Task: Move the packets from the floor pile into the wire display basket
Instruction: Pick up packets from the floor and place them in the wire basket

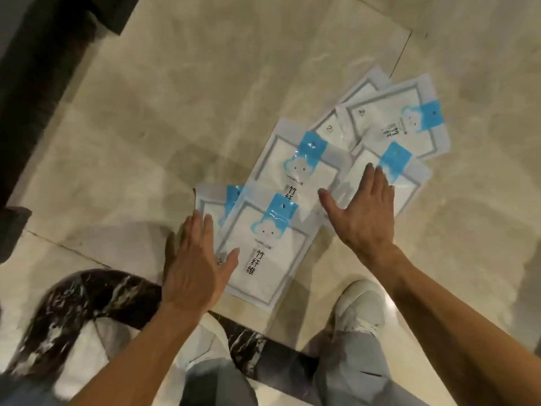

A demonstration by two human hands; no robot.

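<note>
- Reaching: both hands are spread above the packet pile on the floor; nothing is lifted yet. Step judged: the first gathering of packets, with the task barely started.
- Left hand (196, 268): grip released, fingers straight; the thumb lies over the left edge of the nearest packet (263, 253). Contact cannot be confirmed.
- Right hand (363, 212): grip released, fingers straight, over a packet (409, 186) on the right of the pile.
- Packets: about six, flat, white with blue tabs, overlapping in a loose fan that runs from just before the shoes (360, 306) toward the far right of the floor (175, 112).
- Basket: not in view.
- Next move, as judged: sweep the fan together into one stack, then curl the fingers under an edge, since the packets are thin, slick and lie flat.
</note>
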